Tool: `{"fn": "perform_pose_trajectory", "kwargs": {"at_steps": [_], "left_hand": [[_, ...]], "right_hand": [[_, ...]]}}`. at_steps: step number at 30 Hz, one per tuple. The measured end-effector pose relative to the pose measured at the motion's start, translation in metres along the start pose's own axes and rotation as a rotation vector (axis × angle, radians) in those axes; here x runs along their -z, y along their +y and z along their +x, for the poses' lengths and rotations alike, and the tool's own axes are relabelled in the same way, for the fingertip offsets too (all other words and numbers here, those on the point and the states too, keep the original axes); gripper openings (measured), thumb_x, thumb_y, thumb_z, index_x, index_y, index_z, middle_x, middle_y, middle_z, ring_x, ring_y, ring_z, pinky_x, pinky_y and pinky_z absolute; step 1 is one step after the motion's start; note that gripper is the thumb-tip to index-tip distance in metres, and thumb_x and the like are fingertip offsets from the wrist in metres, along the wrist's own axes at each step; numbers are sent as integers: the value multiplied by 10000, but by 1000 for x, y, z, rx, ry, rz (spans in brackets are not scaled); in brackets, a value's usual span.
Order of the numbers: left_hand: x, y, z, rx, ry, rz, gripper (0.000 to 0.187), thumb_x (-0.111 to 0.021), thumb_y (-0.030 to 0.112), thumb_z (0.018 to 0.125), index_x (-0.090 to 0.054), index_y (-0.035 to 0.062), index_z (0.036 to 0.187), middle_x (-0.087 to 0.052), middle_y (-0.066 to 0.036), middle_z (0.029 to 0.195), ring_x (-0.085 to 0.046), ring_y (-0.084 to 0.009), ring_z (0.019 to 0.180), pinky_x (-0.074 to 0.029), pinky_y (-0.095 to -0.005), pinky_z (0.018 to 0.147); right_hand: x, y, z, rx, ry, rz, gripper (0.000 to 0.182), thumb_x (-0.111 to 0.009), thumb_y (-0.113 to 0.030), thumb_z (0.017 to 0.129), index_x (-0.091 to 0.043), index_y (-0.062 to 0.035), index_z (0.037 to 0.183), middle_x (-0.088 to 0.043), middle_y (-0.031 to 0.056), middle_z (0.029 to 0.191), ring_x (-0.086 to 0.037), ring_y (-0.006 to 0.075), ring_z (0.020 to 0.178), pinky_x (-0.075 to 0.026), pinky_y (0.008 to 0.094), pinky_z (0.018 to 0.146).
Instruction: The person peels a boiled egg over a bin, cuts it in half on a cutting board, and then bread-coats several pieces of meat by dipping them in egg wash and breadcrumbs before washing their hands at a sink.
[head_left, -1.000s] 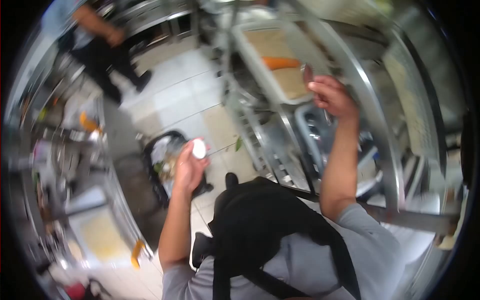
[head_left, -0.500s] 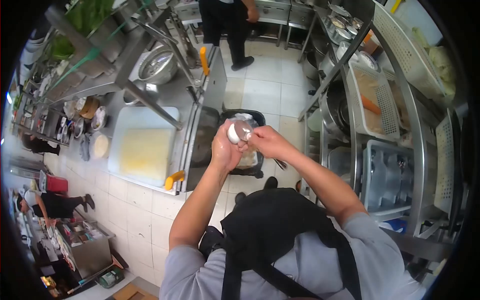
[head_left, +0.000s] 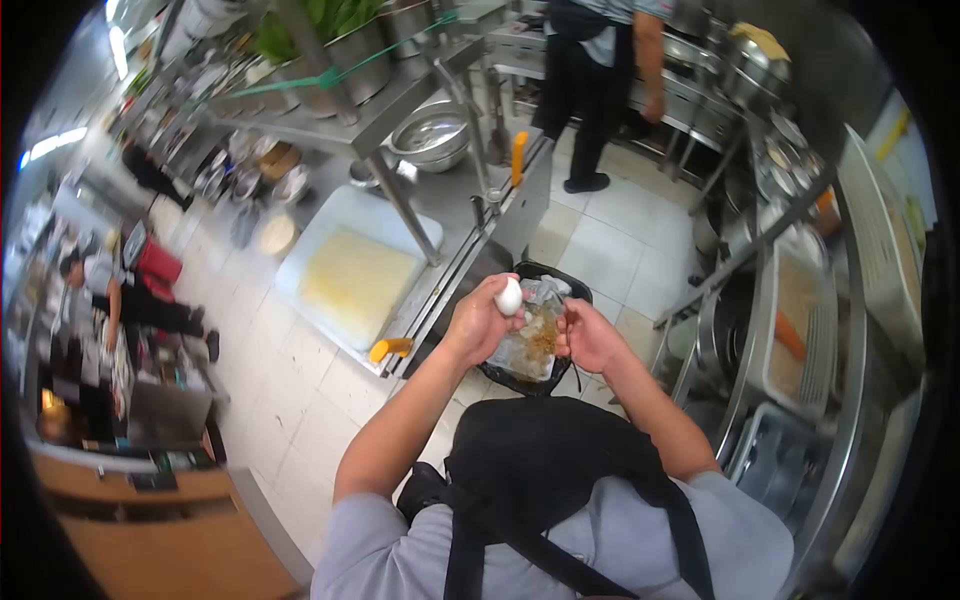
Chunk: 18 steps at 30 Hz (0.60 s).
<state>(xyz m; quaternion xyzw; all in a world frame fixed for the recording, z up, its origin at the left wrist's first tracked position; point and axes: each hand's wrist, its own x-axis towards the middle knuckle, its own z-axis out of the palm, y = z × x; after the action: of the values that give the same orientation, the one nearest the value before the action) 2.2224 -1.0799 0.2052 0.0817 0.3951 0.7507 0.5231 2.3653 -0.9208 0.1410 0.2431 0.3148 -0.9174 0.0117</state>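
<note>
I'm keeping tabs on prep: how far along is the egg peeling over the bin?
Done: scraps already lie in the black waste bin, and the visible end of the white egg looks smooth. In hand: the left hand holds the egg over the bin; the right hand is closed beside it, contents unclear. Left: how much shell remains under the fingers cannot be told.

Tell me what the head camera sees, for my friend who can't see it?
A person's left hand holds a white egg over a black bin full of scraps, with the right hand close beside it. A white cutting board lies on the steel counter to the left, and another person stands farther back.
</note>
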Motion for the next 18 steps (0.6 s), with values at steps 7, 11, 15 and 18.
{"fn": "perform_pose_trajectory", "kwargs": {"at_steps": [7, 11, 15, 18], "left_hand": [[-45, 8, 9, -292, 29, -39, 308, -469, 243, 955, -506, 21, 1165, -573, -101, 1013, -563, -206, 905, -457, -344, 756], [-47, 20, 20, -366, -11, 8, 307, -466, 238, 947, -503, 33, 1172, -568, -89, 1036, -558, -201, 948, -453, -346, 773], [-53, 22, 25, -311, -17, 18, 297, -436, 234, 965, -488, 41, 1186, -568, -94, 1019, -552, -194, 920, -436, -332, 770], [-49, 25, 30, -367, -59, 57, 290, -406, 226, 1001, -470, 34, 1208, -566, -99, 1003, -543, -190, 899, -427, -325, 764]], "right_hand": [[-70, -50, -4, 619, 271, -970, 476, -548, -424, 968, -538, -19, 717, -551, 69, 624, -528, 178, 578, -408, 358, 568], [-86, -64, -9, 623, 357, -1060, 469, -563, -414, 965, -545, -14, 721, -567, 99, 618, -541, 172, 580, -423, 367, 575], [-71, -42, 28, 687, 216, -700, 446, -542, -387, 988, -573, -15, 745, -609, 87, 642, -569, 162, 595, -441, 329, 583], [-79, -44, 31, 716, 228, -680, 438, -516, -377, 1003, -589, -12, 771, -633, 79, 658, -581, 149, 613, -456, 319, 602]]}}
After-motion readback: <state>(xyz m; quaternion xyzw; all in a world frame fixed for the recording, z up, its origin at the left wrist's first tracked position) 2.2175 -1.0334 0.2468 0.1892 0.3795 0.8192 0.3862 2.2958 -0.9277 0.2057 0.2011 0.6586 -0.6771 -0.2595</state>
